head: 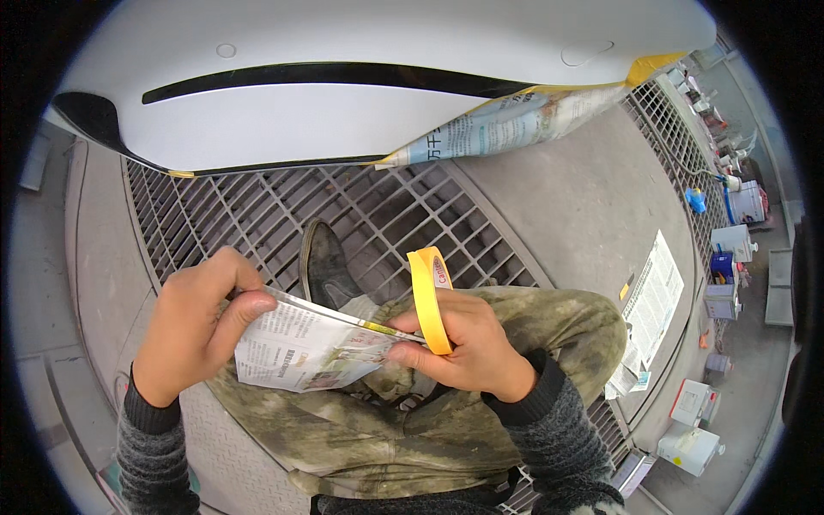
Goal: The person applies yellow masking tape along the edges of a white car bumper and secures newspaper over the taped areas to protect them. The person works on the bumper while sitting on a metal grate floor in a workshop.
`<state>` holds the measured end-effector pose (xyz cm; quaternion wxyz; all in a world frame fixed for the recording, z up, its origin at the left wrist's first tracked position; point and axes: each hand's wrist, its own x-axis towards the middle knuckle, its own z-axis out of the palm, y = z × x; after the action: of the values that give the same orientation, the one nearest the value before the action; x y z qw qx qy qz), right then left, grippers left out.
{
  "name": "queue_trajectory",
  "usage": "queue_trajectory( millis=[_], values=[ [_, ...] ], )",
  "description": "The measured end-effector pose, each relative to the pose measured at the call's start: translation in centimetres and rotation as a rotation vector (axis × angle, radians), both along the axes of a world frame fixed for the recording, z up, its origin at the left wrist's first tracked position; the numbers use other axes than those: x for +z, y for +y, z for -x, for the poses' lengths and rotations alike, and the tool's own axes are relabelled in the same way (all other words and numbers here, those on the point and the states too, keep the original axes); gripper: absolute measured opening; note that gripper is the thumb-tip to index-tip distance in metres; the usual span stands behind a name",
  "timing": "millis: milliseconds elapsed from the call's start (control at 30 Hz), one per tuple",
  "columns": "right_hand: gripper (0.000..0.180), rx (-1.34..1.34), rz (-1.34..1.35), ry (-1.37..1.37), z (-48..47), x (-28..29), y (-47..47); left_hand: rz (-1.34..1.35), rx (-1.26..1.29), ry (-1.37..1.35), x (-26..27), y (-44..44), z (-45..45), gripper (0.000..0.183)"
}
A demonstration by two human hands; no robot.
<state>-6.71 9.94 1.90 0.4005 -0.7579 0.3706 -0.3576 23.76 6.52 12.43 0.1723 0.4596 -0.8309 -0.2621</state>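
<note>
A sheet of newspaper (309,354) is stretched between my two hands above my lap. My left hand (206,322) pinches its upper left corner between thumb and fingers. At the other end, my right hand (463,341) grips the right edge, and a roll of yellow masking tape (426,302) hangs around its fingers. Beyond the hands is a white car bumper (277,125) with black trim (335,73). Newspaper masking (496,129) covers its lower right part, held along the edge by yellow tape (650,66).
Metal floor grating (257,212) runs under the bumper, beside concrete floor (553,193). Newspaper sheets (653,296) lie to the right of my knee. Farther right stand several cans and containers, including a white jug (689,447) and a white bucket (747,201).
</note>
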Motion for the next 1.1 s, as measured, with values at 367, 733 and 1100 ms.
queue_trajectory(
  millis=[367,733,1100],
  values=[
    [0.033,-0.013,0.065,-0.152,0.1,0.4,-0.3,0.013,-0.009,0.102,-0.2,0.1,-0.8,0.021],
    [0.019,-0.08,-0.101,-0.221,0.2,0.4,0.1,-0.006,0.011,0.118,-0.4,0.5,-0.6,0.019],
    [0.013,-0.232,-0.371,-0.284,0.1,1.0,0.3,0.07,0.069,0.041,0.2,1.4,0.2,0.018]
  ],
)
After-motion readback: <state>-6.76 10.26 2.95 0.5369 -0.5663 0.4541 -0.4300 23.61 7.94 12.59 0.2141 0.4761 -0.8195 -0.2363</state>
